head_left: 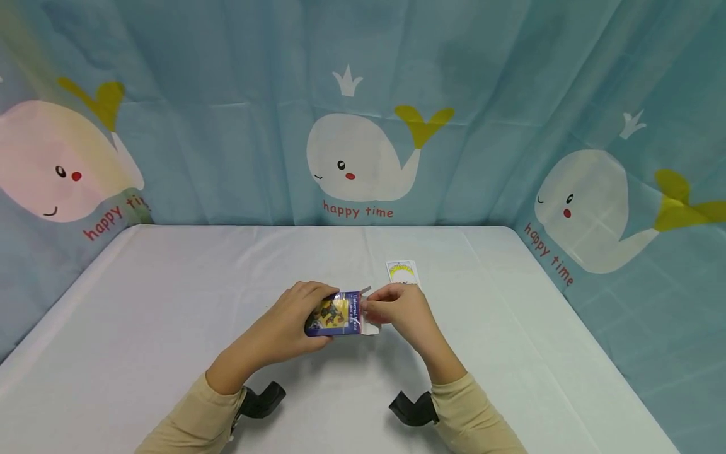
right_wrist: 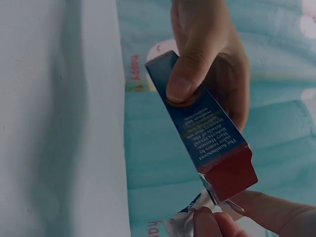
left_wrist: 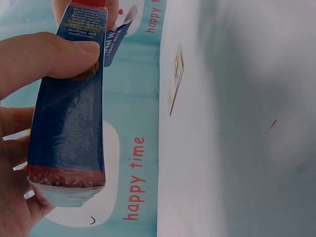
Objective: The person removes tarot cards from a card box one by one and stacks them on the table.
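A blue tarot card box (head_left: pixel 333 314) lies sideways in my left hand (head_left: pixel 292 321), with the thumb on one narrow side and the fingers round the other. Its printed face is up in the head view. At the box's right end, where flaps stand out, my right hand (head_left: pixel 405 315) pinches at the opening. The right wrist view shows that thumb and fingers on a loose flap (right_wrist: pixel 185 222), beside a red end flap (right_wrist: pixel 231 173). What is inside the box is hidden. Just behind the right hand, a card or small stack of cards (head_left: pixel 403 271) lies on the table.
A white cloth covers the table (head_left: pixel 170 302). Blue curtains (head_left: pixel 227 126) with printed whales hang along its back and sides. Black straps (head_left: pixel 263 401) jut from both wrists over the table.
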The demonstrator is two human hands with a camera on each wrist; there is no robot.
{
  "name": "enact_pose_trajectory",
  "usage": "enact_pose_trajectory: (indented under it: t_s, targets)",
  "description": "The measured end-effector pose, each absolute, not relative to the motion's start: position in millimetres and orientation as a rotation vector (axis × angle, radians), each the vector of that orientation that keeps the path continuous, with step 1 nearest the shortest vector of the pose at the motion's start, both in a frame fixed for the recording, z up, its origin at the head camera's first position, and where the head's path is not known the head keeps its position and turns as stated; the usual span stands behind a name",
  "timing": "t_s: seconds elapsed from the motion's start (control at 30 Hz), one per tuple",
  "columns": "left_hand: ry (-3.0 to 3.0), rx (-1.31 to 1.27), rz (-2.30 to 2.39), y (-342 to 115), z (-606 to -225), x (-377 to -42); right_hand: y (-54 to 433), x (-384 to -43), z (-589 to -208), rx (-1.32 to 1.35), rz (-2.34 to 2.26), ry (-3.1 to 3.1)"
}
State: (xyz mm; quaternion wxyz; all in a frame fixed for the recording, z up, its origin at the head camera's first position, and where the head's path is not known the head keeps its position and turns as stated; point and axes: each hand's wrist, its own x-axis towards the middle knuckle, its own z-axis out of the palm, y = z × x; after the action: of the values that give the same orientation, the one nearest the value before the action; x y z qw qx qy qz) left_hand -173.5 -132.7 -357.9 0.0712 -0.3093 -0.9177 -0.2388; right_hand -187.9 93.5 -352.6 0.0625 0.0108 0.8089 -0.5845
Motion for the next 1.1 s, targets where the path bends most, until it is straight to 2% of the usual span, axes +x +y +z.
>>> enact_pose_trajectory:
  t_s: [0.43,1.1]
  targets:
    - [-2.768,-0.923,-0.714,-132,-355,-170,89,-188,-357,0.005,-1.748,2.484]
    - [-2.760,-0.897,-0.705,-135,-354,-171,120,-195,-343,-0.044,-1.709,2.430]
